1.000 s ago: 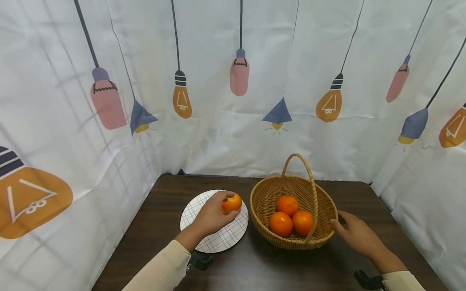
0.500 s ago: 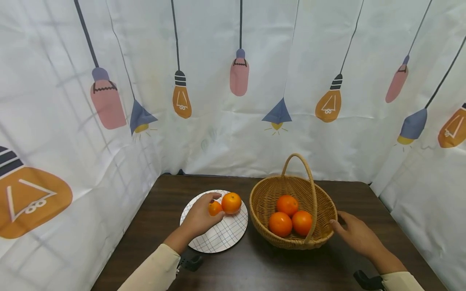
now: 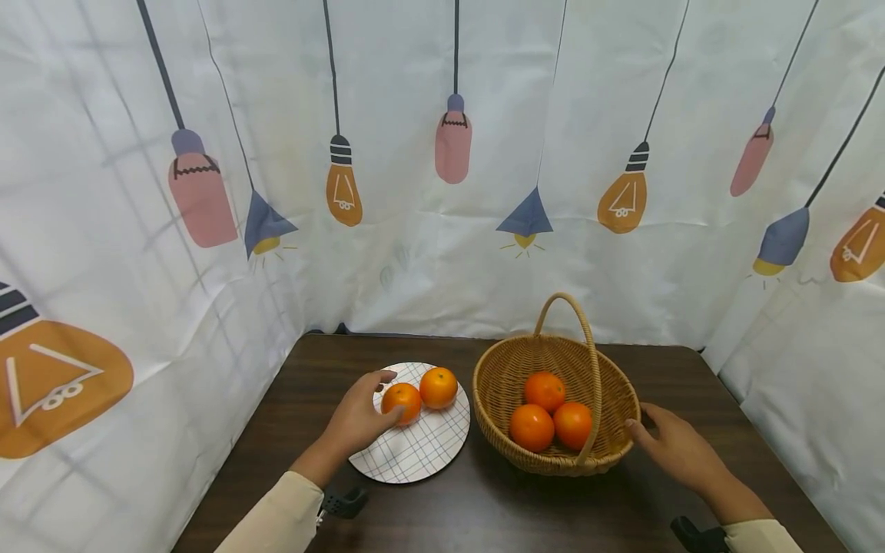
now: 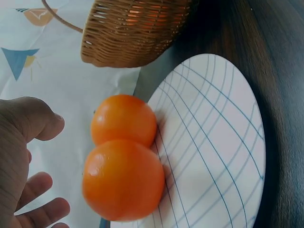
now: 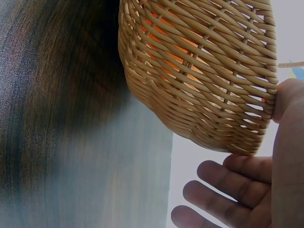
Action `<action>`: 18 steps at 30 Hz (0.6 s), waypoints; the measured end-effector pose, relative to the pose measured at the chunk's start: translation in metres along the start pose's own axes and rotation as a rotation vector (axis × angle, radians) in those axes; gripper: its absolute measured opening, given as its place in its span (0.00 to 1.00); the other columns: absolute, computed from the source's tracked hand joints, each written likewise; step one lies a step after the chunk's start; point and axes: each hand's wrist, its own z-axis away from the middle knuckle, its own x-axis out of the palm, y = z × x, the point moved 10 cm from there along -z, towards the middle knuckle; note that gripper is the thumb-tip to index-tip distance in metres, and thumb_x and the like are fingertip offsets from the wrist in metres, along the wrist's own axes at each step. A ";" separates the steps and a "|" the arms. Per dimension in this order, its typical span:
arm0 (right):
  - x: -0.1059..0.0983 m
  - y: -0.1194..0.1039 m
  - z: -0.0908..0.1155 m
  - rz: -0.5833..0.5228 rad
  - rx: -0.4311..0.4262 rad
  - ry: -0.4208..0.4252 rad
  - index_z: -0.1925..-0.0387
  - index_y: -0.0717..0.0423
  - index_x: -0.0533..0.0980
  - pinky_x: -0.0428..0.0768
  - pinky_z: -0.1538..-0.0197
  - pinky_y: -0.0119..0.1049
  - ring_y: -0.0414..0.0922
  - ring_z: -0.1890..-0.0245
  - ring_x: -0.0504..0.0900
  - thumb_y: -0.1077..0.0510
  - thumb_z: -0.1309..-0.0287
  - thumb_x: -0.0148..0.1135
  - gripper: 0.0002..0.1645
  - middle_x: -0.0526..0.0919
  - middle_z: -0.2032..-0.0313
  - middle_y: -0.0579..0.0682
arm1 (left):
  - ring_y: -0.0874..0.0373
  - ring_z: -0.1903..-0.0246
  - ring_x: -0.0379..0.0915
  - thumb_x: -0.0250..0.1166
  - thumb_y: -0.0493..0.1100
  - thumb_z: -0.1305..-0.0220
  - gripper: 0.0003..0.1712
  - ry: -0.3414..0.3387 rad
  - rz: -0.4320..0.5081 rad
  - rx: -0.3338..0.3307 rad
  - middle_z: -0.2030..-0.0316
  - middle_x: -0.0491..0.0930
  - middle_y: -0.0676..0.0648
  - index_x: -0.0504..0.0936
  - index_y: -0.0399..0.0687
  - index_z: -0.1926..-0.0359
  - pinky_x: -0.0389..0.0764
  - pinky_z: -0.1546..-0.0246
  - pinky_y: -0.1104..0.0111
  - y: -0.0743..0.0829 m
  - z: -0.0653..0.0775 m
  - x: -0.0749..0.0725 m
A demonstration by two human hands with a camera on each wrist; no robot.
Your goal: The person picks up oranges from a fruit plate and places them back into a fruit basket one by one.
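Observation:
A white plate with a grid pattern bears two oranges that touch. My left hand is beside the nearer orange, thumb and fingers spread; the left wrist view shows a gap between hand and fruit. The other orange lies to its right. At the right, a wicker basket contains three oranges. My right hand holds the basket's right rim, with the thumb on the rim and a finger against the outer side in the right wrist view. Its other fingers extend away from the weave.
An arched handle rises over the basket. Plate and basket stand close together on a dark wooden table. White cloth printed with hanging lamps encloses the table's back and sides.
My left hand has let go of the orange and drawn back to the left, which uncovers the nearer orange beside it. The right hand and basket stay in place.

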 end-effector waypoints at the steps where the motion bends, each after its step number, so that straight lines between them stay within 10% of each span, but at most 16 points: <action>1: 0.000 0.000 0.000 0.002 -0.002 0.002 0.29 0.73 0.62 0.79 0.50 0.63 0.64 0.46 0.81 0.33 0.24 0.47 0.48 0.72 0.36 0.74 | 0.42 0.44 0.75 0.77 0.44 0.43 0.35 0.002 -0.003 0.000 0.40 0.77 0.41 0.76 0.44 0.36 0.77 0.43 0.46 -0.001 0.000 0.000; 18: -0.001 -0.001 0.001 0.007 -0.002 0.012 0.30 0.73 0.63 0.82 0.54 0.60 0.58 0.53 0.84 0.34 0.25 0.49 0.47 0.72 0.37 0.74 | 0.40 0.43 0.74 0.78 0.45 0.45 0.39 -0.038 -0.031 -0.079 0.38 0.73 0.38 0.73 0.43 0.34 0.78 0.45 0.46 -0.029 0.000 0.011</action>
